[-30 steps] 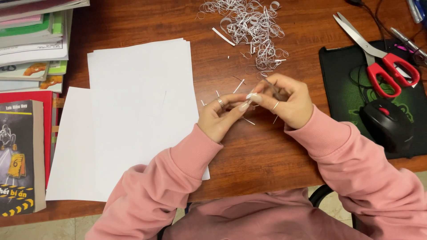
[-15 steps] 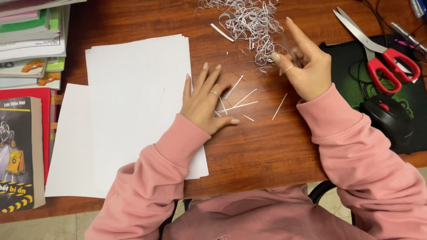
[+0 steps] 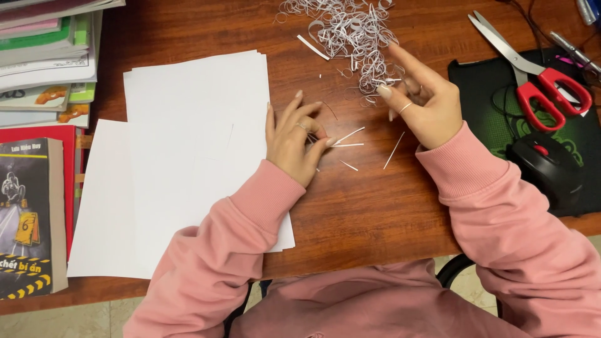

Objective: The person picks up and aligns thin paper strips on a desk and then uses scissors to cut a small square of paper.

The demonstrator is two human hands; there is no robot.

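- I count two hands: left hand, right hand.
- One pair of red-handled scissors, upper right.
- One black mouse.
- One pile of paper curls.
- About four loose strips, frame centre.

One head-worn view, looking steeply down, close over the wooden desk; pink sleeves rise from the frame's bottom.

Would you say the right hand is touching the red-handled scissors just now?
Apart. The head view shows the right hand raised by the curled paper strips, with bare table between it and the scissors.
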